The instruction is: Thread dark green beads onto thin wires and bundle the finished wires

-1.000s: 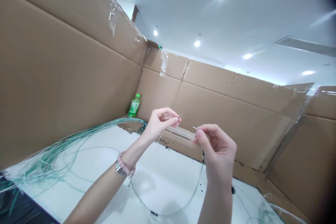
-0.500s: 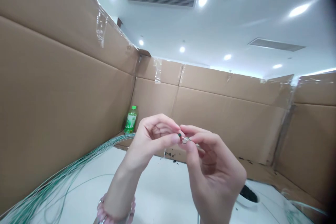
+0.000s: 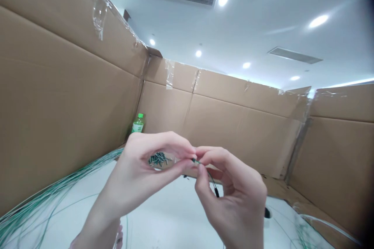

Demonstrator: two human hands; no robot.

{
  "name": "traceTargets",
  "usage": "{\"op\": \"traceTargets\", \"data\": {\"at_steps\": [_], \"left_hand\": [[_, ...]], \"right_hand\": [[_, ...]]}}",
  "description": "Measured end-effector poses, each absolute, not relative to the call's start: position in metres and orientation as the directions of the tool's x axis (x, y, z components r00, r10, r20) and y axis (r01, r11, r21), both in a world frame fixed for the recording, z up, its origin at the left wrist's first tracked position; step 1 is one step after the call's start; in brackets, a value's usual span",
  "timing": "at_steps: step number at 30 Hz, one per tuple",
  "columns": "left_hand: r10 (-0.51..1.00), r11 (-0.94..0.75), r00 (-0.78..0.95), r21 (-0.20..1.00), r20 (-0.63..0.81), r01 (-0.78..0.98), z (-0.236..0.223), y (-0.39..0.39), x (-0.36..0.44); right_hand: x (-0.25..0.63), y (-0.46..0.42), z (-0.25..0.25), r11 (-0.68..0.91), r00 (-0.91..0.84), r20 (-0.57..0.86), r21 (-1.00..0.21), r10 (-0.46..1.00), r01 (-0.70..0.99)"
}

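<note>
Cardboard walls (image 3: 233, 132), tape-joined, surround white desk (image 3: 169, 218). Green-capped plastic bottle (image 3: 138, 123) stands far left. Long green wire bundle (image 3: 58, 198) fans near left, dark ends showing through curled left hand (image 3: 131, 175). Right hand (image 3: 233, 198) pinches thin green wire (image 3: 212, 179), left fingertips (image 3: 189, 151) closing at its tip.

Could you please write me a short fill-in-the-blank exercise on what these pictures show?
The left hand cups a small cluster of short green pieces, and the right hand pinches a thin green wire between thumb and ____. The long green wires fan out across the ____ of the view. The plastic bottle behind the hands has a ____ cap. The white surface is walled in by taped sheets of ____.

Missing words: forefinger; lower left; green; cardboard.
</note>
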State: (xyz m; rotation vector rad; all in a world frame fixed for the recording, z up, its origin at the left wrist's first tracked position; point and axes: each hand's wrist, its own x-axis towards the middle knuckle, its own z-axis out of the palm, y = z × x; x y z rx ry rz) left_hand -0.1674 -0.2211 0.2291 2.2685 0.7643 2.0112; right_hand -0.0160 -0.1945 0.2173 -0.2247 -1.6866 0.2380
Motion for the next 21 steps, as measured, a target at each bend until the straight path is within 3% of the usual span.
{"op": "traceTargets", "data": {"at_steps": [4, 7, 13, 21], "left_hand": [[0.227, -0.832, 0.15, 0.111, 0.962, 0.544, 0.229, -0.227, -0.166], [0.2, -0.8, 0.191, 0.048, 0.961, 0.598, 0.231, -0.23, -0.164], [0.221, -0.785, 0.245, 0.023, 0.944, 0.619, 0.231, -0.225, -0.161], [0.244, -0.831, 0.197, 0.1, 0.95, 0.547, 0.228, -0.215, -0.164]], "right_hand": [[-0.007, -0.194, 0.219, 0.95, -0.191, 0.931, -0.312, 0.31, 0.019], [-0.004, -0.192, 0.22, 0.943, -0.213, 0.921, -0.332, 0.327, 0.013], [-0.003, -0.184, 0.22, 0.92, -0.243, 0.896, -0.391, 0.37, -0.04], [-0.002, -0.18, 0.221, 0.913, -0.213, 0.9, -0.403, 0.381, -0.071]]}}
